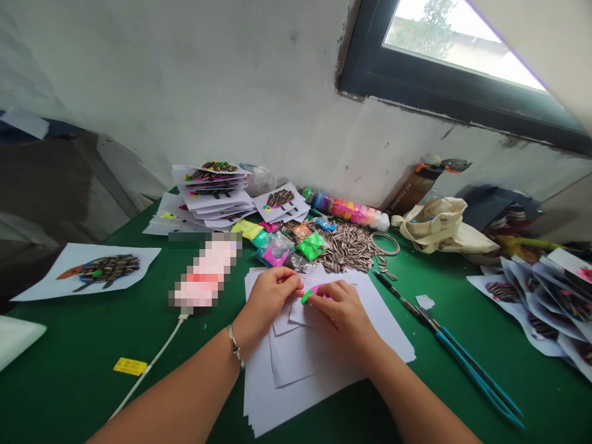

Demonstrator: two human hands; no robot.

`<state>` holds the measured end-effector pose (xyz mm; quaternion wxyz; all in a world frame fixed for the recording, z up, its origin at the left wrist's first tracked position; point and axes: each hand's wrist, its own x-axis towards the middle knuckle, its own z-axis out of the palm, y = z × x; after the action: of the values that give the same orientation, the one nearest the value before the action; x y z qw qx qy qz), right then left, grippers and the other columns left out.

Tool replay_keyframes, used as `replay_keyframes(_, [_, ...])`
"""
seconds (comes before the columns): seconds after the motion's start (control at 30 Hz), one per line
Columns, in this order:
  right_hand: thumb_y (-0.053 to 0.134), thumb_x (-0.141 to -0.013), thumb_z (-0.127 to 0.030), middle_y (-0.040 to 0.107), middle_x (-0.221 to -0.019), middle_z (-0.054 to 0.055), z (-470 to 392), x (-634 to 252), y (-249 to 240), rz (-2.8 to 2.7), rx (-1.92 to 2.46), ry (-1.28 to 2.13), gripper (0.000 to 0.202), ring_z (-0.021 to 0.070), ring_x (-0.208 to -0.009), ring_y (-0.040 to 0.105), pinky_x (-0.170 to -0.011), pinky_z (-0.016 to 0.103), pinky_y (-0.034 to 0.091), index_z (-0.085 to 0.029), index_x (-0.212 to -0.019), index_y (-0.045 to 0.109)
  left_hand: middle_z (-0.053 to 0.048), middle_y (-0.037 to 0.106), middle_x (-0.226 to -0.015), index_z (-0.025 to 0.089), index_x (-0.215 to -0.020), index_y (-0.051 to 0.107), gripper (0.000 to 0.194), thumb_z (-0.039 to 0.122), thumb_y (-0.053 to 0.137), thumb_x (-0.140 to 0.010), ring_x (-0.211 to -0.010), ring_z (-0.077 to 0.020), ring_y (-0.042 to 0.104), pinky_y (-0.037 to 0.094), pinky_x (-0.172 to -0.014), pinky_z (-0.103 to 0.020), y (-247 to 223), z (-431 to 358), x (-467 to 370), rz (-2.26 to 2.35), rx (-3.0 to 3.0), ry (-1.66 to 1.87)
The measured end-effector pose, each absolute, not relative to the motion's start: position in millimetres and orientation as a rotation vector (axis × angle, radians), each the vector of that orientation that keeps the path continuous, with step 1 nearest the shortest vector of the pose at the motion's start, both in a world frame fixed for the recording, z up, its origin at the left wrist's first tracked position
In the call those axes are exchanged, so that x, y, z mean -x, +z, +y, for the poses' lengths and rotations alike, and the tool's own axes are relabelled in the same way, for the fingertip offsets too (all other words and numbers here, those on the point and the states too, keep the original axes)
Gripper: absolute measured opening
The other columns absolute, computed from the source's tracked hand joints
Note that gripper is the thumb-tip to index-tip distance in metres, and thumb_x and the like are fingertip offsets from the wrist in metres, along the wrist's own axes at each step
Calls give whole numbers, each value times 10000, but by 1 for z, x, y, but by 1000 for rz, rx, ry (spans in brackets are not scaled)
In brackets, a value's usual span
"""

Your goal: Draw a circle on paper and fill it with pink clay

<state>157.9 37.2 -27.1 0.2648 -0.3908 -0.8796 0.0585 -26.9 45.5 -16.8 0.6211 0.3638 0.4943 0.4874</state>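
Note:
My left hand (276, 291) is closed in a pinch above the paper, thumb against forefinger. What it holds, if anything, is too small to make out. Close beside it, my right hand (345, 311) has its fingers curled, with a piece of bright green modelling clay (306, 297) at the fingertips. Pink clay (316, 288) shows just behind the green, partly covered by the right fingers. Beneath both hands lie smaller white sheets (296, 357) on a larger stack of white paper (259, 407).
Sunflower seeds (349, 246) and bagged coloured clay (312, 245) lie behind the paper. Long tweezers (481, 370) rest at right. Seed pictures are stacked at back left (215, 197) and right (555, 296); another picture (111, 271) lies left. A cable (152, 364) crosses the green table.

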Motion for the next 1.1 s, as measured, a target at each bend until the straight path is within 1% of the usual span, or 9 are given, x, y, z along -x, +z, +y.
replay_keyframes(0.3, [579,-871,-146,654,-940,57,39,-156,-32,-2412,1141,144,227,206,-863,492,-763,350,380,-263,-1015,709,-49,698,-762,147,-796,653,212,339,723,-740,-692,-144,673,541,-702,-263,-17,46,27,1148,-844,1117])
replay_keyframes(0.53, [561,-889,-170,645,-926,55,40,-158,-26,-2292,1159,233,217,193,-834,507,-744,337,390,-261,-1008,718,-54,701,-769,145,-805,648,224,342,729,-735,-689,-139,670,541,-716,-269,-14,45,27,1157,-828,1109])
replay_keyframes(0.73, [606,-846,-132,659,-944,46,40,-157,-31,-2365,1148,217,239,206,-867,508,-765,352,389,-282,-993,720,-57,702,-773,144,-809,650,255,364,745,-721,-698,-146,677,543,-720,-273,-14,45,27,1159,-828,1115])
replay_keyframes(0.97, [567,-890,-174,654,-920,57,41,-159,-26,-2314,1178,214,205,199,-840,506,-750,346,397,-264,-984,725,-59,704,-775,138,-813,655,284,379,760,-707,-689,-141,676,542,-718,-269,-13,45,26,1156,-804,1101])
replay_keyframes(1.1, [597,-865,-156,656,-951,50,41,-157,-26,-2392,1156,202,214,210,-879,509,-768,356,398,-278,-987,722,-46,701,-750,137,-799,661,284,381,768,-699,-671,-128,667,536,-697,-249,-12,45,26,1157,-785,1096])
